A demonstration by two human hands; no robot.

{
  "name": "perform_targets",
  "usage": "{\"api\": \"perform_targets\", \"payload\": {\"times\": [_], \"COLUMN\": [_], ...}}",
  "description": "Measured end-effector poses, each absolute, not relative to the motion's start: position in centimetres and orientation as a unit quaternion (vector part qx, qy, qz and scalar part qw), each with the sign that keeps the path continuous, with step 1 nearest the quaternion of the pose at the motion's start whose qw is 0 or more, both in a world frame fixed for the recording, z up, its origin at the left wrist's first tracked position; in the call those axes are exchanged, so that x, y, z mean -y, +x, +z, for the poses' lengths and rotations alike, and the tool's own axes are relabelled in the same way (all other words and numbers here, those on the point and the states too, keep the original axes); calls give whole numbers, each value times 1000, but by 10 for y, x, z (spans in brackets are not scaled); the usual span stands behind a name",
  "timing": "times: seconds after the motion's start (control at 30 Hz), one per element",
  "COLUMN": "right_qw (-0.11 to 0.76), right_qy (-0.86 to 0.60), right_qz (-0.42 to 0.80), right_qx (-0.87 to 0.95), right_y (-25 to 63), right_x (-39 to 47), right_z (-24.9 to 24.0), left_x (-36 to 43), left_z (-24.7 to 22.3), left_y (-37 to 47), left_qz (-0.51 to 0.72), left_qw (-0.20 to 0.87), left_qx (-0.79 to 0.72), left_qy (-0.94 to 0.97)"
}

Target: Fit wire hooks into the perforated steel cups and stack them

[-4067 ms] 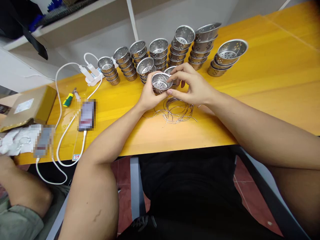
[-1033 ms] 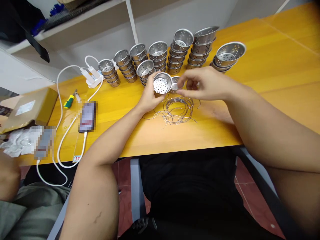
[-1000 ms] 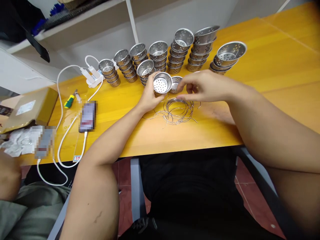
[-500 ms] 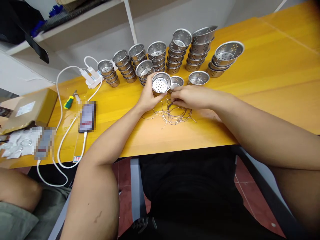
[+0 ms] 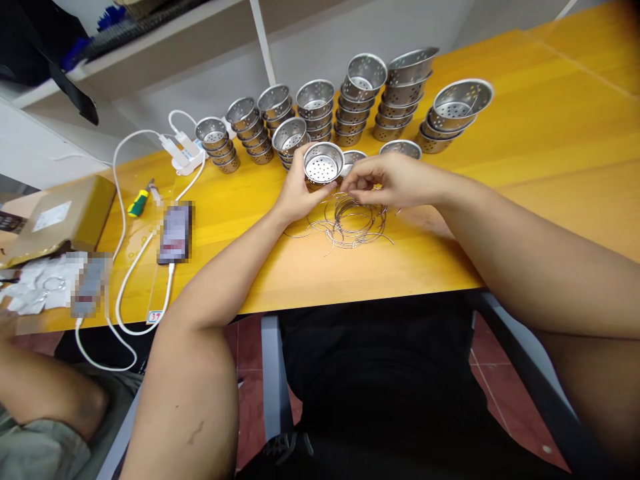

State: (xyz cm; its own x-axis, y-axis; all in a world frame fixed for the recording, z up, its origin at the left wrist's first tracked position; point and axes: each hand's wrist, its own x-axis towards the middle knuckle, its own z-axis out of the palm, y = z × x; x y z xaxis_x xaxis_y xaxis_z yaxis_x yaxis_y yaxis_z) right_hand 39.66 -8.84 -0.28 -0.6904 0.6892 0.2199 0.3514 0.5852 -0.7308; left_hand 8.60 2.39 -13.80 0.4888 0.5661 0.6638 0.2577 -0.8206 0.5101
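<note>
My left hand [image 5: 297, 190] is wrapped round a small perforated metal cup [image 5: 323, 163], tilted so its open mouth faces me. Close to the cup's right side, the fingers of my right hand [image 5: 373, 181] are pinched together on what looks like a thin metal wire, mostly hidden by the hand. Below both hands a loose tangle of thin wire loops [image 5: 356, 223] lies on the table. Two more perforated cups stand just behind my right hand, a near one [image 5: 354, 160] and a partly covered one [image 5: 401, 148].
Stacks of perforated cups [image 5: 316, 110] line the back of the yellow table [image 5: 300, 280]. To the left are a power strip [image 5: 184, 159] with white cables, a phone [image 5: 175, 232], a green-yellow screwdriver [image 5: 138, 203] and a cardboard box [image 5: 65, 220]. Another person's arm [image 5: 50, 387] shows at lower left.
My right hand has lifted off the wire loops and turned, uncovering more of them. The left hand keeps the cup in nearly the same place. The other person's arm has shifted.
</note>
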Motion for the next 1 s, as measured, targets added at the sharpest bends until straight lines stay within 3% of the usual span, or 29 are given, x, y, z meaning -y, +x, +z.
{"api": "perform_targets", "payload": {"times": [0.23, 0.43, 1.0], "right_qw": [353, 458, 510], "right_qy": [-299, -327, -348], "right_qz": [402, 356, 301], "right_qx": [790, 746, 727], "right_y": [390, 381, 374], "right_x": [95, 91, 80], "right_z": [-3, -12, -34], "left_x": [-17, -5, 3], "left_z": [-131, -120, -117], "left_y": [86, 87, 94], "left_qz": [462, 452, 464], "left_qw": [179, 175, 161], "left_qx": [-227, -255, -225], "left_qy": [838, 837, 842]}}
